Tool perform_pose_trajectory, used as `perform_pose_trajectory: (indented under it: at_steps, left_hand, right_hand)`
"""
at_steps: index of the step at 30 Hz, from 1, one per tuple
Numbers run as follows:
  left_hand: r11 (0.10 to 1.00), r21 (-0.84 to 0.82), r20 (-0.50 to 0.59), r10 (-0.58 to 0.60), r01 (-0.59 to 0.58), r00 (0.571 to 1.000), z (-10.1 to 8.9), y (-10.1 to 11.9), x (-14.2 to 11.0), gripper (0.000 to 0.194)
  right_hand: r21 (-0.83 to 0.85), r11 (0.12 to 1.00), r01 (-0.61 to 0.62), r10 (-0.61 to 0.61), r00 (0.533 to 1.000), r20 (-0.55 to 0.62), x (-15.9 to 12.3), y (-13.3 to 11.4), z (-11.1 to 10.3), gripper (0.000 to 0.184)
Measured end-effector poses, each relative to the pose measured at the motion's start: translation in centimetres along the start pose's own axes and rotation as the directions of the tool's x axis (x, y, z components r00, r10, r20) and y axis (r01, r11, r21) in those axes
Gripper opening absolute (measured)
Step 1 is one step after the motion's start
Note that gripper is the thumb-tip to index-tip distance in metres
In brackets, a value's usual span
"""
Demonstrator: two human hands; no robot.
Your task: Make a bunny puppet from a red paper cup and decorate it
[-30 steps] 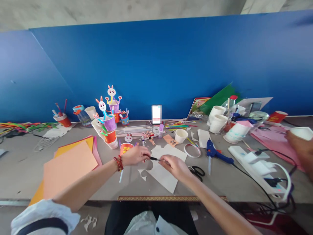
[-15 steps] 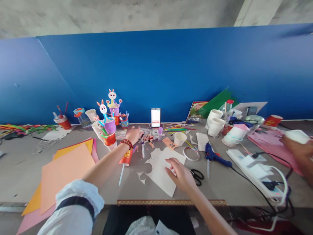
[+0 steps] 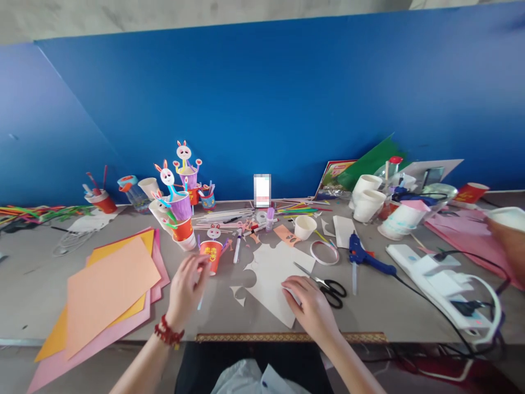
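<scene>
My left hand point(image 3: 188, 284), with a red bead bracelet, is in front of a red paper cup point(image 3: 211, 253) and overlaps its lower left side. Its fingers are loosely bent, with nothing visible in them; whether they touch the cup is unclear. A rabbit face point(image 3: 214, 232) on white paper stands above the cup's rim, with purple arms at its sides. My right hand point(image 3: 307, 301) lies on the cut white paper sheet point(image 3: 273, 273), fingers slightly bent and holding nothing. Black-handled scissors point(image 3: 331, 289) lie beside it, partly under the hand.
Finished rabbit cups point(image 3: 180, 208) stand at the back left, behind coloured paper sheets point(image 3: 110, 290). To the right lie a blue glue gun point(image 3: 369, 257), a tape roll point(image 3: 324, 252) and a white power strip point(image 3: 430, 290) with cables. Another person's hand point(image 3: 508, 241) holds a white cup at the right edge.
Both hands held a thin black pen at first. My left hand then reached to the pens at the back and has returned empty to the red cup. My right hand lowered onto the paper.
</scene>
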State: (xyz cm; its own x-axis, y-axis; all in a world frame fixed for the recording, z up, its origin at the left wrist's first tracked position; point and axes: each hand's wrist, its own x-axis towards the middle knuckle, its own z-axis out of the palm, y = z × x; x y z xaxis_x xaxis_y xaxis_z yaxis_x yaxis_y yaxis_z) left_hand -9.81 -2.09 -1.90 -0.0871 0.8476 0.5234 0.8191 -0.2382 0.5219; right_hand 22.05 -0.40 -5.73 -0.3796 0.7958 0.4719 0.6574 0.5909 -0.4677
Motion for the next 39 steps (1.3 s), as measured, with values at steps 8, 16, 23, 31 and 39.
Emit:
perform_pose_trajectory:
  at_steps: [8, 16, 23, 31, 39]
  left_hand:
    - [0.955, 0.055, 0.479, 0.232, -0.292, 0.847, 5.9, 5.5, -2.9, 0.041]
    - [0.936, 0.127, 0.557, 0.207, -0.329, 0.804, 7.3, 5.5, -2.5, 0.039]
    - [0.944, 0.018, 0.529, 0.270, -0.329, 0.805, 6.4, 5.6, -3.8, 0.037]
    - [0.930, 0.020, 0.576, 0.289, -0.366, 0.765, 6.7, 6.3, -3.6, 0.033]
    - [0.910, -0.066, 0.609, 0.361, -0.408, 0.707, 6.1, 6.9, -4.5, 0.028]
  right_hand:
    - [-0.418, 0.892, -0.171, 0.150, 0.985, -0.083, -2.2, 3.3, -3.6, 0.021]
    - [-0.628, 0.755, -0.188, 0.268, 0.963, 0.033, -4.2, 4.8, -5.4, 0.030]
    - [-0.109, 0.866, -0.487, 0.484, 0.873, -0.060, -5.5, 6.0, -5.8, 0.031]
    - [0.758, 0.368, -0.538, 0.646, 0.735, 0.207, -7.1, 3.0, -5.7, 0.046]
    - [0.788, 0.249, -0.563, 0.591, 0.733, 0.337, -7.3, -0.5, -5.2, 0.051]
